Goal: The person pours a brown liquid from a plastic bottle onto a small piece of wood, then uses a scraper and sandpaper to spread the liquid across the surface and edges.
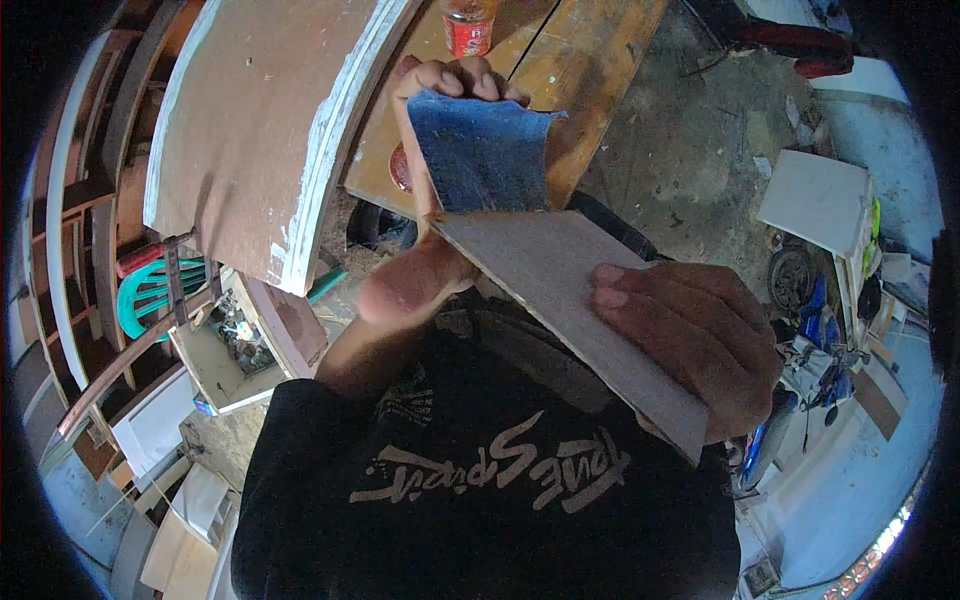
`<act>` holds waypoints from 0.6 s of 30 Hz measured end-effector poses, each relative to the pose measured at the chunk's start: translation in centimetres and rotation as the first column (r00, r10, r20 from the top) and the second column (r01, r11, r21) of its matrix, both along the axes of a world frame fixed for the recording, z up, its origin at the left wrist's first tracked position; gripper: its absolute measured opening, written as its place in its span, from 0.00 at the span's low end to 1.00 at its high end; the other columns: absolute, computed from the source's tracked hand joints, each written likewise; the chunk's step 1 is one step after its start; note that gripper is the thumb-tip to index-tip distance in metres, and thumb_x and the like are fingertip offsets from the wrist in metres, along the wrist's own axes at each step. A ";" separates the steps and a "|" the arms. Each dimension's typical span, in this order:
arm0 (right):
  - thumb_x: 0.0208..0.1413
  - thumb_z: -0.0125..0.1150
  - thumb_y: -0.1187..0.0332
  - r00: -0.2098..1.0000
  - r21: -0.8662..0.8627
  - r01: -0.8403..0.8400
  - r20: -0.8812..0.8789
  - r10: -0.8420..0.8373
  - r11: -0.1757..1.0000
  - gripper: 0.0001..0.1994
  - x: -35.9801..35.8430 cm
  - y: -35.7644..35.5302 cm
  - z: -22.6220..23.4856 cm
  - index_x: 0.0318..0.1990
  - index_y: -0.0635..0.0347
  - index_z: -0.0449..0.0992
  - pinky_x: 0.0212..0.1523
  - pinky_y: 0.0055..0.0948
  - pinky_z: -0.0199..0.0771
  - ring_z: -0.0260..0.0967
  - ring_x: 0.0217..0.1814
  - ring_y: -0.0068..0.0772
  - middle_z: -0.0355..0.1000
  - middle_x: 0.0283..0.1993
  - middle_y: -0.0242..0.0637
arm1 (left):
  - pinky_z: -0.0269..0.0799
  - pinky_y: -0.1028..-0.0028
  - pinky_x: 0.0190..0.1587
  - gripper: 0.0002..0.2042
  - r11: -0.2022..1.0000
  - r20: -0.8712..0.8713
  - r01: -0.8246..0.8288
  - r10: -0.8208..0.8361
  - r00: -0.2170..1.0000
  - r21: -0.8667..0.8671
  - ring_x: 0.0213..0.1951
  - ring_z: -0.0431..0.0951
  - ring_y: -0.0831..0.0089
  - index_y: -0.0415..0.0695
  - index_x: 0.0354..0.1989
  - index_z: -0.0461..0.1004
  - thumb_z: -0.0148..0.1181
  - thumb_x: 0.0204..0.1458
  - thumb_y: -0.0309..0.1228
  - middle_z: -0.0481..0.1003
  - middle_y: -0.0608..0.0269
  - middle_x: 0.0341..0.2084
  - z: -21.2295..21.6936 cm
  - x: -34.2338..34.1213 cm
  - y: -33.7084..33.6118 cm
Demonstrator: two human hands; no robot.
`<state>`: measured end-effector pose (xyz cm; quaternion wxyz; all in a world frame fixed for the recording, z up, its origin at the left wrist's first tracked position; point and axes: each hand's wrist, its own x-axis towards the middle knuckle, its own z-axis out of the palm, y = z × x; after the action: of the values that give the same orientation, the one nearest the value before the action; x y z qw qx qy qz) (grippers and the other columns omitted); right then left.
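Note:
A blue sheet (pixel 482 150) with ragged edges, like a piece of sandpaper, lies across the palm of my left hand (pixel 415 270). That hand's fingertips curl at its far edge, and the thumb stands out on the near side. My right hand (pixel 705 335) grips a thin flat board (pixel 560 265) with a pale brownish face, two fingertips on top and the rest wrapped round its right edge. The board is held tilted in front of my chest. Its far left corner meets my left hand at the near edge of the blue sheet.
Beyond my hands is a wooden table (pixel 610 70) with a red-labelled container (pixel 468 28). A curved plywood panel (pixel 265 110) with white-smeared edges stands at left, above an open box (pixel 215 350) of small parts. A clamp (pixel 175 275) and green hose (pixel 140 300) are beside it. At right stands a white-topped piece (pixel 815 200).

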<state>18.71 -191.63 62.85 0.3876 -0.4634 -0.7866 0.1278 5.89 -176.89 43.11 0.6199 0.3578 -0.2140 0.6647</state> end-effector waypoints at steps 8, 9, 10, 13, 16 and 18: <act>0.42 0.70 0.61 0.998 0.101 -0.049 0.033 0.045 0.994 0.16 -0.2 0.6 0.0 0.36 0.62 0.85 0.29 0.23 0.78 0.79 0.28 0.28 0.82 0.31 0.40 | 0.73 0.57 0.56 0.32 0.967 -0.032 -0.110 0.106 0.994 -0.229 0.48 0.75 0.56 0.44 0.57 0.61 0.70 0.50 0.46 0.68 0.53 0.48 2.1 -1.0 -1.2; 0.42 0.70 0.61 0.998 0.101 -0.048 0.035 0.045 0.994 0.16 -0.3 0.6 0.1 0.36 0.62 0.85 0.29 0.23 0.78 0.79 0.28 0.28 0.82 0.31 0.40 | 0.73 0.57 0.57 0.32 0.964 -0.038 -0.109 0.103 0.994 -0.242 0.48 0.75 0.56 0.44 0.57 0.61 0.70 0.50 0.46 0.68 0.53 0.48 2.2 -1.1 -1.2; 0.43 0.70 0.61 0.999 0.080 -0.043 0.018 0.041 0.996 0.15 -0.6 0.7 0.3 0.36 0.62 0.85 0.30 0.23 0.78 0.79 0.28 0.28 0.82 0.32 0.40 | 0.73 0.56 0.57 0.32 0.962 -0.045 -0.106 0.097 0.994 -0.252 0.49 0.75 0.56 0.44 0.57 0.61 0.70 0.50 0.45 0.68 0.53 0.48 2.3 -1.3 -1.2; 0.44 0.70 0.61 1.000 0.069 -0.016 0.011 0.015 0.997 0.15 -0.8 0.6 0.5 0.36 0.61 0.85 0.31 0.23 0.78 0.79 0.29 0.28 0.82 0.32 0.40 | 0.72 0.55 0.58 0.32 0.951 -0.066 -0.066 0.048 0.997 -0.303 0.51 0.75 0.56 0.43 0.58 0.62 0.71 0.50 0.43 0.68 0.54 0.49 3.2 -2.1 -1.3; 0.44 0.70 0.61 0.998 0.111 -0.051 0.027 0.048 0.993 0.15 0.0 0.8 0.1 0.36 0.61 0.85 0.33 0.23 0.79 0.79 0.30 0.28 0.82 0.33 0.40 | 0.72 0.53 0.60 0.31 0.945 -0.085 -0.052 0.025 0.996 -0.324 0.53 0.74 0.56 0.43 0.58 0.62 0.71 0.50 0.41 0.68 0.55 0.50 4.5 -3.6 -1.6; 0.44 0.70 0.61 0.995 0.141 -0.094 0.042 0.089 0.985 0.15 0.1 0.7 0.8 0.36 0.60 0.85 0.33 0.24 0.79 0.79 0.30 0.28 0.82 0.33 0.40 | 0.71 0.51 0.60 0.34 0.965 -0.076 -0.055 0.036 0.996 -0.256 0.53 0.74 0.56 0.43 0.58 0.62 0.74 0.47 0.42 0.68 0.55 0.51 5.1 -4.1 -0.7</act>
<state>18.79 -190.92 63.69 0.3996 -0.3999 -0.8209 0.0806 1.84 -177.63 48.23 0.6529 0.3021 -0.0954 0.6880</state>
